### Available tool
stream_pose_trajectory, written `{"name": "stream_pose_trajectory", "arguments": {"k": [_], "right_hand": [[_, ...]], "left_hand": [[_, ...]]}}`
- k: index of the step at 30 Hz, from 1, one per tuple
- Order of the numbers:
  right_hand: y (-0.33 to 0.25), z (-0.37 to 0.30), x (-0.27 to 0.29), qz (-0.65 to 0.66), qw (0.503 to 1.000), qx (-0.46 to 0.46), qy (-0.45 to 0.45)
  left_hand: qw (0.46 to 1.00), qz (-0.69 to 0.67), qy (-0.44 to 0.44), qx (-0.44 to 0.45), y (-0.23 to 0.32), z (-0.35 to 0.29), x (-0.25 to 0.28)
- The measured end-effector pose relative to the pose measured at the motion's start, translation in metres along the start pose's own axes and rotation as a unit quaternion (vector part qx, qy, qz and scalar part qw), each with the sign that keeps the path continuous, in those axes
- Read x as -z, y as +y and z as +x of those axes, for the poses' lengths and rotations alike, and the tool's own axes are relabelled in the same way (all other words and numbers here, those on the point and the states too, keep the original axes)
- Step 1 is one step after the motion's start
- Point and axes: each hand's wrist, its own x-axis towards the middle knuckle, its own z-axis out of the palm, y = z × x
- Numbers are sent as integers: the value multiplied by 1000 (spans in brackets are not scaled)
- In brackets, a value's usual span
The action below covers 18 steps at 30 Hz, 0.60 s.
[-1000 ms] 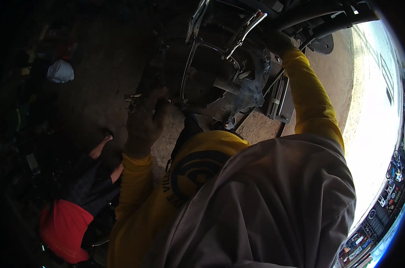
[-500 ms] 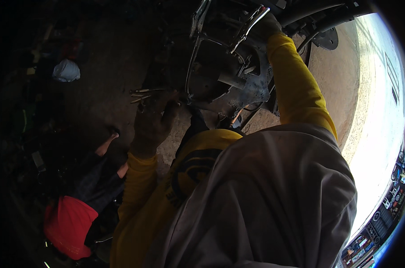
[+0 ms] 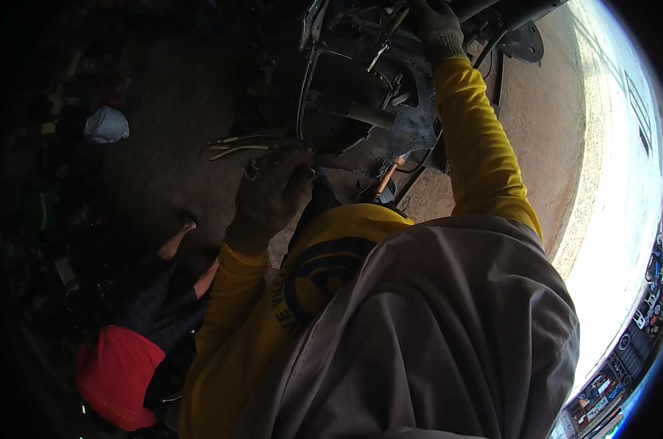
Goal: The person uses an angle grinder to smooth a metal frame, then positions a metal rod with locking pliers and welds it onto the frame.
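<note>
A dark metal frame [image 3: 412, 130] with bars and a round opening stands in front of me. My left hand [image 3: 265, 197], in a dark work glove, curls its fingers at the frame's lower left corner; shadow hides exactly where they meet the metal. Beside those fingers, a pair of locking pliers [image 3: 240, 148] sticks out to the left. At the top, my gloved right hand [image 3: 439, 33] is closed at the handle end of other locking pliers [image 3: 387, 39], its fingertips partly hidden. More locking pliers [image 3: 314, 25] sit on the frame further left.
At lower left is a person in a red top [image 3: 119, 373], legs stretched toward the frame. A pale bag [image 3: 107, 125] lies on the floor at left. A copper-coloured rod [image 3: 388, 178] stands below the frame. A dark round plate [image 3: 525, 44] is at upper right, beside bright ground.
My right hand has come over the handles of the upper locking pliers, which now show less. My left hand has moved up and right along the frame's corner. The view has shifted slightly.
</note>
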Motion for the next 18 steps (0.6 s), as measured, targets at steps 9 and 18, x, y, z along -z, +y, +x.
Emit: {"name": "stream_pose_trajectory", "arguments": {"k": [9,18], "right_hand": [[-12,5,-23,-163,982,13,94],[-19,4,-27,-161,984,-1,82]], "left_hand": [[990,-123,-61,33,8,-30,-10],[994,-104,-20,-36,-19,-15,-16]]}}
